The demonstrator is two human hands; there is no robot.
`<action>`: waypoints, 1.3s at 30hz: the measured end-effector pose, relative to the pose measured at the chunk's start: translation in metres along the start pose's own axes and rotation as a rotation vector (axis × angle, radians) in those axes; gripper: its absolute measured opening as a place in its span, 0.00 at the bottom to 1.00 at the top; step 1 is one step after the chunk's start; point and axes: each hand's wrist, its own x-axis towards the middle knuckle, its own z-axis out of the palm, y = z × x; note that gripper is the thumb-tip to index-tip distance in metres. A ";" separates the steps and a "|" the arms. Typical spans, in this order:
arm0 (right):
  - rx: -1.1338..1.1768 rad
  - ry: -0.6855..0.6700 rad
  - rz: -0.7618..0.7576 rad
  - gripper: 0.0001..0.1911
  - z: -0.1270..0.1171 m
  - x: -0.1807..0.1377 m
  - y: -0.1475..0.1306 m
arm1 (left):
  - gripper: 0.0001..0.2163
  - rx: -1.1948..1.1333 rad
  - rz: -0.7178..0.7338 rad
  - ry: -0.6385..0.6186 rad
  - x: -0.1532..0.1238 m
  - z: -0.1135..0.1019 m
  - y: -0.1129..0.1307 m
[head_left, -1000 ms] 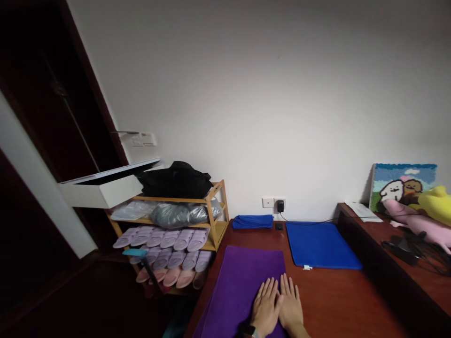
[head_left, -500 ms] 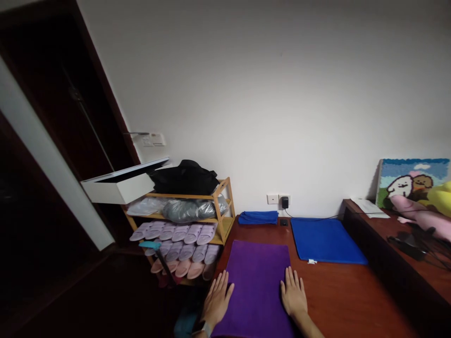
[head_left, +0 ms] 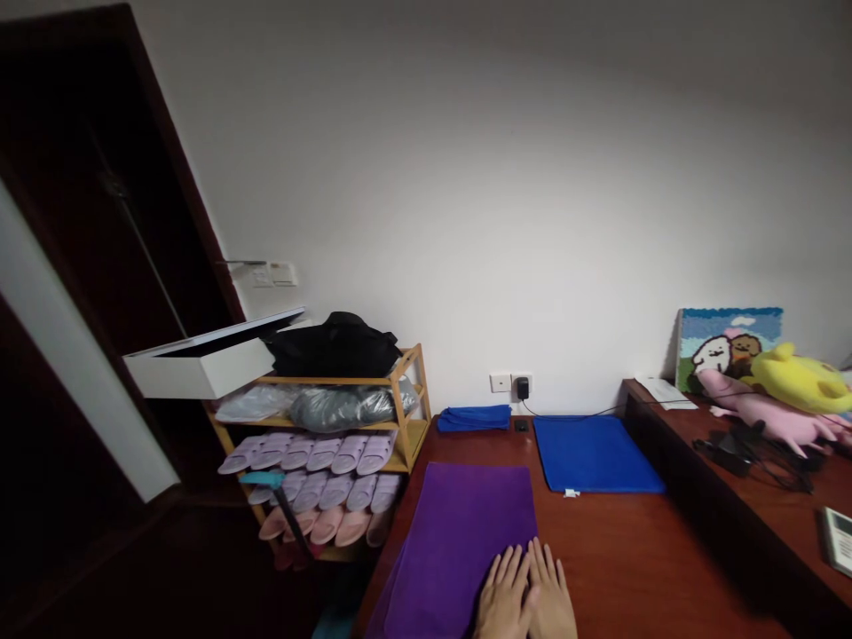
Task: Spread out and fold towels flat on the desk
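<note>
A purple cloth (head_left: 459,524) lies flat on the reddish-brown desk in front of me. My left hand (head_left: 504,593) rests palm down on the cloth's right part, its fingers stretched out. Right beside it, my right hand (head_left: 549,590) lies flat along the cloth's right edge, partly on the bare desk. The two hands touch side by side, thumbs close together, and both are open with nothing held. A fainter purple border shows at the cloth's lower left; I cannot tell whether it is a second layer. Both wrists are cut off by the frame's bottom.
A blue cloth (head_left: 592,454) and a folded blue cloth (head_left: 474,418) lie at the back of the desk (head_left: 639,568). A plugged-in adapter (head_left: 523,388) trails a cable. Plush toys (head_left: 765,417) sit on the raised right surface. A slipper rack (head_left: 406,417) stands left.
My left hand has moved right across the cloth from its left edge to beside my right hand. The right hand stays near the right edge. The view has shifted slightly right.
</note>
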 end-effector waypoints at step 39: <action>0.015 0.076 0.070 0.33 0.024 -0.039 -0.008 | 0.28 0.042 -0.212 -0.126 -0.027 -0.024 -0.020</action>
